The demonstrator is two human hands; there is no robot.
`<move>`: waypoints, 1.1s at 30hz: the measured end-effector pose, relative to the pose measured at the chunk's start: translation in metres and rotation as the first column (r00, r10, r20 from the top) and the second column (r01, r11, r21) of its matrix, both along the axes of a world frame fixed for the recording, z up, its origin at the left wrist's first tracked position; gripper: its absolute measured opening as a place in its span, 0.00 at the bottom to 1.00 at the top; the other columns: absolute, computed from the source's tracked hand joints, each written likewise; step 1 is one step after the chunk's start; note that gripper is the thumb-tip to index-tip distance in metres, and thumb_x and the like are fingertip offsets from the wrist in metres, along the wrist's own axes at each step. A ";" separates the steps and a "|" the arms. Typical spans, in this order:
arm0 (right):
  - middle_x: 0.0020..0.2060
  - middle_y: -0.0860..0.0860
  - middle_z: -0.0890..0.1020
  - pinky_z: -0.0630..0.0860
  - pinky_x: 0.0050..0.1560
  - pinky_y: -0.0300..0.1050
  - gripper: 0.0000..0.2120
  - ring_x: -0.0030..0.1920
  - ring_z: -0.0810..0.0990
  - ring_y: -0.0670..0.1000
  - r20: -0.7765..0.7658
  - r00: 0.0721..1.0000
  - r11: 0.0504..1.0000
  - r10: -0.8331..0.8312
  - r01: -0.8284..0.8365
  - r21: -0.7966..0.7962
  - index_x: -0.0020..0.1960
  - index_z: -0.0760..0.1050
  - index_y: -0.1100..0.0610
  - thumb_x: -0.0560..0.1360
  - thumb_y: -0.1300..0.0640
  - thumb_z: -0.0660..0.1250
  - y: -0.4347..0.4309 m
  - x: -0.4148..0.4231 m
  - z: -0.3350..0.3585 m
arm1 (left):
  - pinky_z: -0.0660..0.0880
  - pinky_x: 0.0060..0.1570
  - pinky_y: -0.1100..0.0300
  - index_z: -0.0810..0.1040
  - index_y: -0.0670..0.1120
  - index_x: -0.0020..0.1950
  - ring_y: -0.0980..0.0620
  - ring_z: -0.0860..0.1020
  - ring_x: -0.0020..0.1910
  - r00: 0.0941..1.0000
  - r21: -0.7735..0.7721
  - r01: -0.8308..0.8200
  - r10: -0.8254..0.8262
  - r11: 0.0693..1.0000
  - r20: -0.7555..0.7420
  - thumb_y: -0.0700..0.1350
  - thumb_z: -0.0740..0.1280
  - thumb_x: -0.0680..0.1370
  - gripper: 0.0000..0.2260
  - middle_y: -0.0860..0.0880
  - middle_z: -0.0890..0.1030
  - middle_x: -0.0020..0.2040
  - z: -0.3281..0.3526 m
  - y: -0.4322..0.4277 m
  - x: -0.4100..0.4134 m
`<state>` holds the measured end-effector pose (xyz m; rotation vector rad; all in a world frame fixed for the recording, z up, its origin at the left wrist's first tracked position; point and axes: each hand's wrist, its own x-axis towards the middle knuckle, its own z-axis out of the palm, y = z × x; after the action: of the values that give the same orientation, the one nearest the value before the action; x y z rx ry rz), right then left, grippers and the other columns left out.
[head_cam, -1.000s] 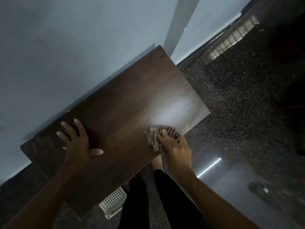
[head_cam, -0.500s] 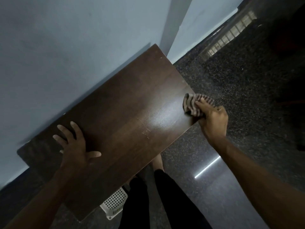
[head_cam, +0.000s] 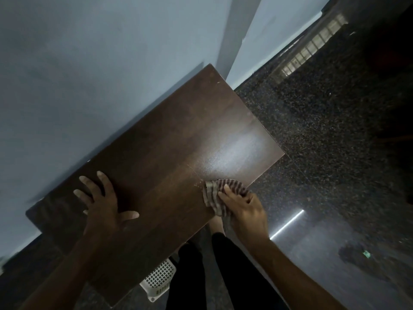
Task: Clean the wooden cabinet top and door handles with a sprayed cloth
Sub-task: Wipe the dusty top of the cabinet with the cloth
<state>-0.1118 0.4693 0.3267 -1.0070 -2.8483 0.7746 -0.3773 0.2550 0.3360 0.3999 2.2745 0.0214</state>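
wiping is under way on the wooden cabinet top [head_cam: 161, 153], right hand [head_cam: 243, 211] pinching the striped cloth [head_cam: 215, 194] at its five o'clock edge, left hand [head_cam: 105, 204] splayed flat at eight o'clock; door handles, unseen, likely remain.

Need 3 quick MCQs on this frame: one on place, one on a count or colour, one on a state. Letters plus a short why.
1. Where is the striped cloth?
A. at the near front edge of the cabinet top
B. at the far corner by the wall
C. on the floor

2. How many hands touch the cabinet top or the cloth on it?
A. none
B. one
C. two

3. How is the left hand?
A. clenched in a fist
B. flat, fingers spread
C. gripping a bottle

Key: 1 A, the cloth sits at the front edge under the right hand. 2 C, the left hand rests on the wood and the right presses the cloth. 3 B, its palm lies down with fingers apart.
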 end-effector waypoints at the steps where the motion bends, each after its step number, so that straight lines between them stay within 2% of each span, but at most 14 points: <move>1: 0.60 0.43 0.82 0.80 0.36 0.44 0.18 0.43 0.80 0.54 0.003 1.000 1.000 0.007 -0.007 0.001 0.60 0.82 0.46 0.72 0.58 0.72 0.010 0.002 -0.002 | 0.57 0.65 0.23 0.36 0.43 0.81 0.24 0.35 0.74 1.000 0.004 0.006 -0.006 1.000 0.000 0.56 0.80 0.64 0.63 0.34 0.32 0.78 0.000 0.000 0.000; 2: 0.60 0.44 0.82 0.80 0.39 0.44 0.21 0.45 0.81 0.54 0.001 1.000 1.000 -0.015 0.015 0.003 0.61 0.81 0.45 0.71 0.62 0.73 0.023 0.005 -0.003 | 0.58 0.65 0.23 0.36 0.43 0.81 0.24 0.35 0.74 1.000 0.005 0.011 -0.011 1.000 -0.002 0.56 0.80 0.64 0.63 0.34 0.32 0.78 0.000 -0.001 0.000; 4: 0.58 0.49 0.83 0.74 0.47 0.41 0.25 0.50 0.79 0.52 0.039 0.990 0.991 -0.135 0.134 0.023 0.64 0.79 0.45 0.72 0.66 0.70 0.057 0.002 -0.001 | 0.58 0.65 0.23 0.36 0.43 0.81 0.24 0.35 0.74 1.000 -0.006 0.007 -0.007 1.000 -0.001 0.56 0.80 0.64 0.63 0.34 0.31 0.78 0.000 0.000 0.000; 6: 0.58 0.51 0.84 0.67 0.43 0.39 0.24 0.42 0.74 0.53 0.068 0.954 0.951 -0.293 0.283 0.124 0.65 0.80 0.47 0.72 0.65 0.68 0.091 -0.011 0.000 | 0.59 0.65 0.23 0.36 0.43 0.81 0.24 0.35 0.74 1.000 -0.008 0.004 -0.004 1.000 0.001 0.55 0.80 0.65 0.63 0.34 0.31 0.77 0.000 0.001 0.000; 8: 0.60 0.49 0.83 0.62 0.40 0.41 0.25 0.38 0.69 0.52 0.087 0.934 0.925 -0.348 0.327 0.193 0.65 0.80 0.48 0.71 0.67 0.69 0.119 -0.026 0.000 | 0.59 0.66 0.23 0.35 0.43 0.81 0.24 0.35 0.74 1.000 -0.005 -0.001 0.001 1.000 0.003 0.55 0.80 0.65 0.63 0.34 0.30 0.77 0.001 0.002 0.000; 13: 0.58 0.54 0.84 0.69 0.45 0.47 0.26 0.38 0.74 0.59 0.075 0.927 0.903 -0.367 0.335 0.268 0.64 0.81 0.54 0.68 0.71 0.67 0.147 -0.050 0.004 | 0.56 0.67 0.23 0.34 0.44 0.80 0.26 0.32 0.74 1.000 0.020 -0.016 0.016 1.000 0.010 0.53 0.80 0.65 0.63 0.35 0.28 0.77 0.001 0.001 0.000; 18: 0.66 0.52 0.79 0.64 0.42 0.42 0.26 0.41 0.71 0.55 0.114 0.944 0.921 -0.311 0.270 0.281 0.67 0.78 0.54 0.72 0.69 0.68 0.121 -0.035 0.001 | 0.56 0.67 0.23 0.34 0.45 0.81 0.25 0.32 0.74 1.000 0.028 -0.019 0.019 0.999 0.012 0.54 0.80 0.65 0.63 0.35 0.28 0.77 -0.001 0.001 0.000; 20: 0.65 0.52 0.79 0.63 0.41 0.41 0.24 0.41 0.70 0.55 0.111 0.946 0.924 -0.306 0.267 0.272 0.67 0.78 0.53 0.73 0.67 0.69 0.103 -0.025 0.000 | 0.57 0.67 0.23 0.34 0.44 0.81 0.25 0.33 0.74 1.000 0.025 -0.017 0.017 1.000 0.008 0.55 0.80 0.64 0.64 0.35 0.28 0.77 0.000 0.001 0.000; 23: 0.61 0.53 0.82 0.65 0.41 0.41 0.23 0.39 0.74 0.57 0.088 0.928 0.901 -0.363 0.326 0.285 0.64 0.80 0.55 0.70 0.69 0.71 0.091 -0.028 -0.004 | 0.59 0.67 0.24 0.34 0.44 0.80 0.25 0.34 0.75 1.000 0.019 -0.013 0.013 1.000 0.006 0.56 0.79 0.64 0.64 0.35 0.28 0.77 0.000 0.000 0.000; 26: 0.59 0.54 0.83 0.66 0.43 0.43 0.26 0.43 0.77 0.61 0.104 0.910 0.893 -0.400 0.362 0.269 0.64 0.80 0.53 0.68 0.69 0.71 0.102 -0.062 -0.002 | 0.59 0.67 0.25 0.33 0.45 0.80 0.26 0.34 0.75 1.000 0.009 -0.014 0.014 1.000 0.008 0.56 0.79 0.64 0.64 0.36 0.28 0.77 -0.001 0.001 -0.001; 29: 0.51 0.56 0.85 0.66 0.43 0.44 0.26 0.46 0.78 0.63 0.097 0.914 0.901 -0.394 0.363 0.239 0.64 0.79 0.52 0.69 0.69 0.69 0.121 -0.122 -0.003 | 0.58 0.68 0.26 0.32 0.45 0.80 0.26 0.33 0.75 1.000 0.009 -0.015 0.015 1.000 0.021 0.55 0.79 0.65 0.63 0.36 0.27 0.76 -0.002 0.001 -0.001; 31: 0.48 0.56 0.85 0.72 0.45 0.46 0.24 0.47 0.80 0.63 0.044 0.924 0.907 -0.380 0.362 0.217 0.63 0.80 0.54 0.70 0.70 0.65 0.133 -0.169 -0.001 | 0.58 0.68 0.27 0.31 0.45 0.80 0.26 0.33 0.75 0.999 -0.004 -0.022 0.022 1.000 0.030 0.55 0.79 0.65 0.63 0.36 0.26 0.76 -0.002 0.001 -0.002; 33: 0.50 0.57 0.84 0.76 0.50 0.49 0.24 0.51 0.79 0.63 0.050 0.930 0.913 -0.364 0.346 0.217 0.63 0.80 0.53 0.72 0.70 0.63 0.142 -0.215 0.003 | 0.59 0.68 0.27 0.31 0.45 0.79 0.26 0.33 0.75 0.999 -0.010 -0.024 0.025 1.000 0.036 0.54 0.80 0.65 0.64 0.36 0.26 0.76 -0.003 0.001 -0.003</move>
<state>-0.3269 0.6115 0.3299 -1.4976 -2.6195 0.4026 -0.3801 0.2565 0.3333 0.3638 2.2429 0.0304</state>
